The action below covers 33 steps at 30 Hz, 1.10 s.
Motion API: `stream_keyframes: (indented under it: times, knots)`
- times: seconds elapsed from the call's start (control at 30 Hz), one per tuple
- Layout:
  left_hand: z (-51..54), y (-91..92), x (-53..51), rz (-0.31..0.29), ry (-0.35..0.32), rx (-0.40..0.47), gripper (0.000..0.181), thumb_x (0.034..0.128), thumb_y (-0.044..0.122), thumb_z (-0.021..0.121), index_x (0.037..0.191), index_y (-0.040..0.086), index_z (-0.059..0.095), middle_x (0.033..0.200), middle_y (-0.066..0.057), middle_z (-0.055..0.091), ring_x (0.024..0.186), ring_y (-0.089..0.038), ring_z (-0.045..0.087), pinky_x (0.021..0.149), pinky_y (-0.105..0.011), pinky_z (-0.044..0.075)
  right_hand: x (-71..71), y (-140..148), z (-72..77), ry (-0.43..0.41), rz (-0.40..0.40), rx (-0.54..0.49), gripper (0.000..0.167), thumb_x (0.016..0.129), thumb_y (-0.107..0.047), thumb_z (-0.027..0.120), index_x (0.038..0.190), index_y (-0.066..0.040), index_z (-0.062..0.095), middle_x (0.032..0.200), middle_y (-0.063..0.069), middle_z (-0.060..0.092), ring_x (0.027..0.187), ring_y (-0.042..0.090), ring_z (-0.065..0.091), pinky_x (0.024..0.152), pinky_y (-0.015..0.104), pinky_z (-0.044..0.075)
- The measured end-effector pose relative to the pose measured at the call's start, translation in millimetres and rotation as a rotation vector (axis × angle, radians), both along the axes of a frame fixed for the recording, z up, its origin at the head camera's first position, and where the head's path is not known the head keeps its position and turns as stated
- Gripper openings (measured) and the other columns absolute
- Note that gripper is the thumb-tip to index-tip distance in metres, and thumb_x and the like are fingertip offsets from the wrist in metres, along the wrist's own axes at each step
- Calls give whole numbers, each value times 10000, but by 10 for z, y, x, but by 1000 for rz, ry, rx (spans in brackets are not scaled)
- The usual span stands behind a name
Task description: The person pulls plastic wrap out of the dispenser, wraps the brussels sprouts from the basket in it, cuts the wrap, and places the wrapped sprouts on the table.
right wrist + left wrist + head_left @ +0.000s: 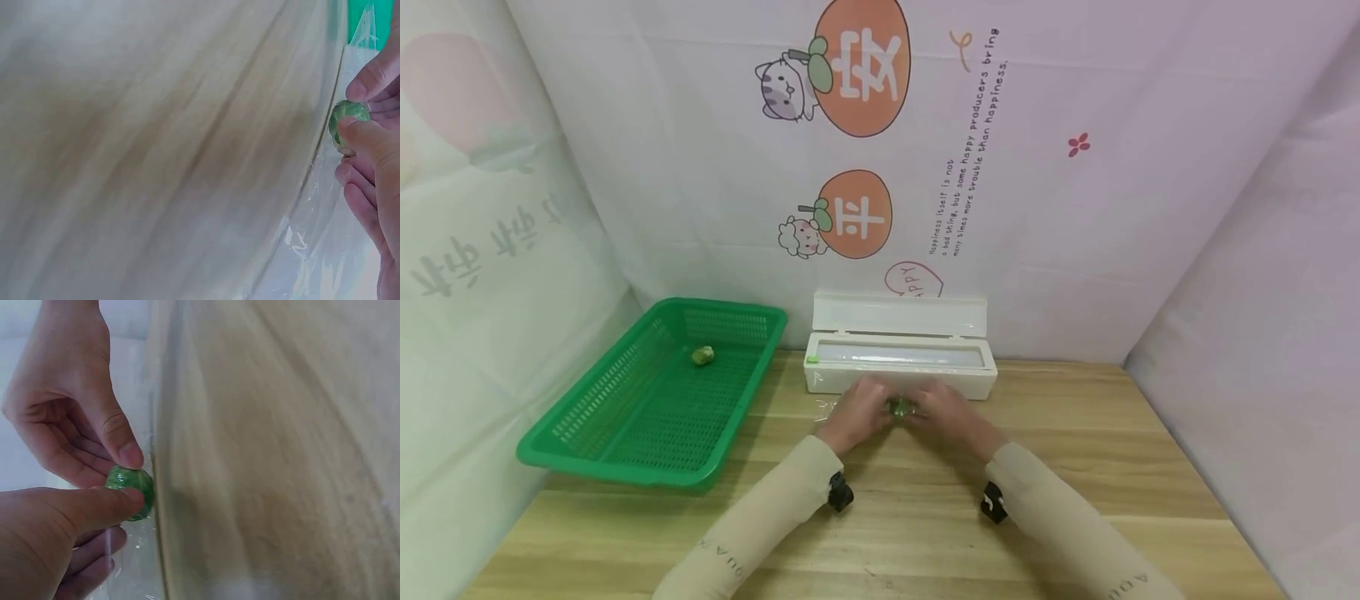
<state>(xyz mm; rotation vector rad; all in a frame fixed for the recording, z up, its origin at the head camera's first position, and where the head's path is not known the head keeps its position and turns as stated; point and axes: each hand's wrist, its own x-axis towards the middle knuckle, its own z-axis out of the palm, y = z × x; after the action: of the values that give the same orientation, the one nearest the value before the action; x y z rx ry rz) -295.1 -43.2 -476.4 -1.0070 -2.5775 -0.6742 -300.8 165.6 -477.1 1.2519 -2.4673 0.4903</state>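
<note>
A green Brussels sprout [142, 481] sits between both hands, over clear cling film [134, 565]. My left hand [859, 411] pinches it, thumb laid across it in the left wrist view. From the other side my right hand [946, 408] also pinches it, its thumb [365, 133] on the sprout. The fingers under the sprout are partly hidden. Just behind the hands stands a white cling film dispenser [898, 381], its lid [898, 314] raised.
At the left is a green plastic basket [625, 475] with another Brussels sprout [703, 356] inside. A printed white cloth [1037, 208] hangs behind and at both sides of the wooden table [910, 533].
</note>
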Motion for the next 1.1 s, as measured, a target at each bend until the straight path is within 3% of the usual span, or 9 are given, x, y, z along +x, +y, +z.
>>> stream_keyframes:
  times: [0.13, 0.23, 0.43, 0.6, 0.73, 0.9, 1.1]
  knots:
    - [141, -34, 117, -33, -11, -18, 185, 839, 44, 876, 1007, 90, 813, 979, -47, 799, 944, -206, 743, 879, -334, 634, 115, 35, 125, 118, 29, 33, 290, 844, -118, 878, 1106, -55, 771, 1032, 82, 791, 935, 223, 754, 843, 341, 654]
    - [262, -44, 204, -44, -6, -42, 183, 841, 67, 885, 1005, 101, 812, 974, -29, 804, 933, -185, 762, 860, -285, 638, 203, 46, 234, 159, 36, 58, 297, 820, -111, 895, 1082, -45, 772, 997, 81, 790, 897, 212, 752, 816, 322, 653]
    - [482, -42, 357, -64, 11, -67, 168, 859, 85, 874, 1012, 80, 804, 973, -33, 796, 923, -168, 762, 822, -256, 641, 355, 54, 460, 180, 52, 71, 283, 816, -120, 909, 1047, -30, 772, 949, 59, 781, 846, 165, 748, 771, 253, 647]
    - [550, -37, 428, -91, 4, -70, 191, 862, 94, 872, 1042, 101, 810, 992, -14, 806, 930, -134, 758, 832, -206, 627, 433, 64, 554, 138, 67, 69, 264, 813, -94, 905, 1034, -35, 772, 959, 63, 792, 847, 152, 761, 773, 211, 639]
    - [493, -36, 488, -104, -62, -72, 203, 847, 67, 879, 1035, 109, 816, 997, -8, 816, 924, -116, 758, 824, -164, 612, 493, 68, 511, 63, 94, 79, 227, 837, -99, 887, 1030, -64, 774, 963, 51, 795, 848, 138, 762, 770, 178, 626]
    - [300, -32, 554, -102, -173, -65, 186, 847, 12, 859, 1005, 94, 808, 994, -20, 814, 930, -128, 758, 831, -177, 615, 562, 64, 332, -71, 113, 71, 185, 860, -93, 867, 1020, -55, 781, 944, 67, 792, 826, 157, 764, 746, 144, 612]
    - [97, -60, 569, -110, -276, -55, 128, 875, 96, 860, 991, 106, 806, 983, 0, 811, 914, -95, 745, 835, -160, 595, 601, 64, 117, -209, 82, 74, 128, 911, -135, 831, 1006, -62, 787, 947, 51, 799, 842, 113, 758, 747, 125, 602]
